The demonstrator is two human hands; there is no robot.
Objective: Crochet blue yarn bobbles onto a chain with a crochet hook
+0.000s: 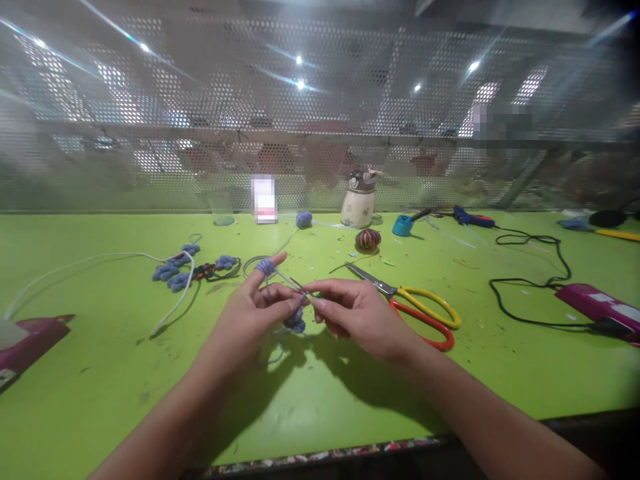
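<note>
Between the fingertips of my left hand [250, 301] a small blue-purple crochet piece [296, 323] is pinched. Blue-purple yarn [266, 267] winds several times around the raised left index finger. My right hand [357, 310] grips a thin crochet hook [299, 285], its tip pointing left at the piece where the hands nearly meet. A strand runs back toward a small purple yarn ball [303, 219]. Part of the piece is hidden behind the left fingers. Scissors [393, 291] with one yellow and one red handle lie just right of my right hand, blades apart.
Finished-looking blue crochet flowers [173, 272] lie left beside a white cable [115, 255]. Behind are a multicoloured yarn ball [368, 239], a cream jar [358, 207], a blue bottle [403, 226] and a lit phone [265, 200]. A purple power strip [597, 307] lies right.
</note>
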